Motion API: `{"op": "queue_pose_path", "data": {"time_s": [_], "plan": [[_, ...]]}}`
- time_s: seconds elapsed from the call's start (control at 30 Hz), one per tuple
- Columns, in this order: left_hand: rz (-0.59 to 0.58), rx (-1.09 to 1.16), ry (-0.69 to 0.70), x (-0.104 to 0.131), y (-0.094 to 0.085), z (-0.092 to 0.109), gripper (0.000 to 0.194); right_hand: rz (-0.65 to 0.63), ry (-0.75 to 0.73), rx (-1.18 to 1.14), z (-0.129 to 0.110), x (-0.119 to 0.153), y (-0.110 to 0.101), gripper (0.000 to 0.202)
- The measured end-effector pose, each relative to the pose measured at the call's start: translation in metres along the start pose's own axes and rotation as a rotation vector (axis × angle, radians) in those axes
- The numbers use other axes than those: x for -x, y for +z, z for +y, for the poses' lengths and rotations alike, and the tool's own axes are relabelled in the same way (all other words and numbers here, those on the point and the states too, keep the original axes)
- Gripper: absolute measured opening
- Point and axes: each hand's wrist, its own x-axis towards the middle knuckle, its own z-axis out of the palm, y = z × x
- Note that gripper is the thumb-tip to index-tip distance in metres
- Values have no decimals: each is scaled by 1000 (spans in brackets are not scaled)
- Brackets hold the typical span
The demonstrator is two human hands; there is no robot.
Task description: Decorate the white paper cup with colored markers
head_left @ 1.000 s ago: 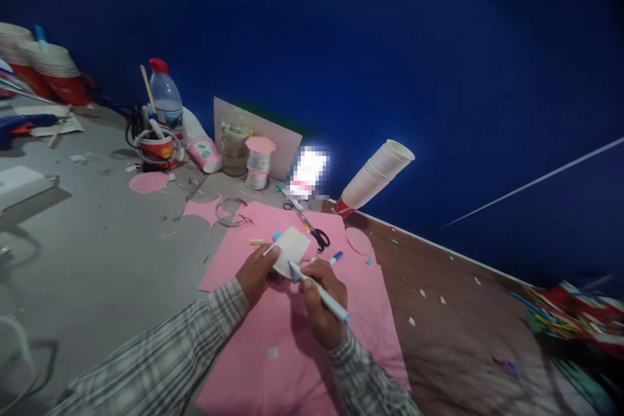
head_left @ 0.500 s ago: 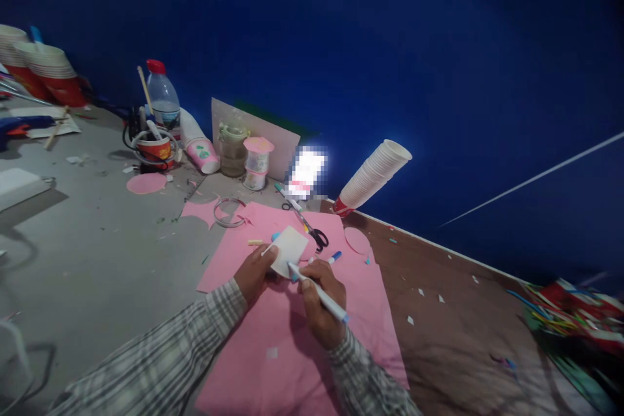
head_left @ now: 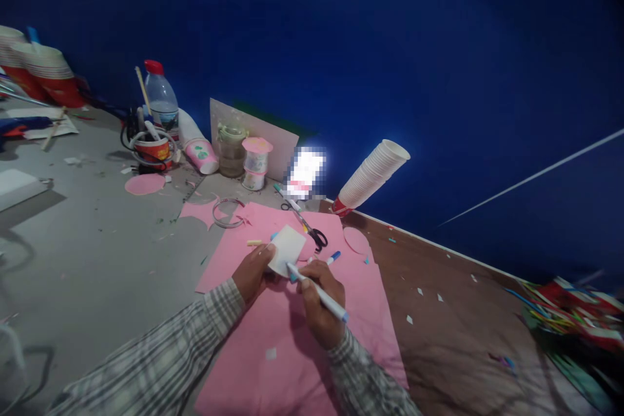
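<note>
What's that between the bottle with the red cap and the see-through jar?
A pink-and-white cup lies tipped between the bottle and the jar; the head view shows it.

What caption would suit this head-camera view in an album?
Right hand holds a marker to a white paper piece in the left hand, above pink paper.

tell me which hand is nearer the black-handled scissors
Right: the right hand, gripping a marker, is just on your side of the scissors. The left hand, holding the white piece, is farther off, to their lower left.
</note>
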Motion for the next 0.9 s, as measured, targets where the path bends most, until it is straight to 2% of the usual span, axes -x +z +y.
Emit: {"op": "queue_pose_path", "data": {"time_s": [0.07, 0.17, 0.3, 0.43, 0.57, 0.67, 0.8, 0.9], "plan": [[-1, -1, -3, 0, 0, 0, 36, 6, 21, 3, 0, 0, 0, 16], [3, -5, -6, 1, 0, 1, 37, -78, -11, -4, -1, 1, 0, 14], [1, -4, -7, 1, 0, 1, 36, -14, 6, -8, 0, 1, 0, 15], [-7, -1, -14, 1, 0, 0, 36, -55, -26, -3, 2, 1, 1, 15], [-9, 4, -18, 1, 1, 1, 37, 3, 6, -10, 2, 1, 0, 15], [-7, 4, -16, 2, 1, 2, 36, -66, -15, -7, 1, 0, -1, 14], [-11, 5, -10, 2, 1, 2, 35, -10, 17, -3, -1, -1, -1, 15], [-13, 9, -16, 1, 0, 1, 35, -62, 0, -14, 0, -1, -1, 14]]}}
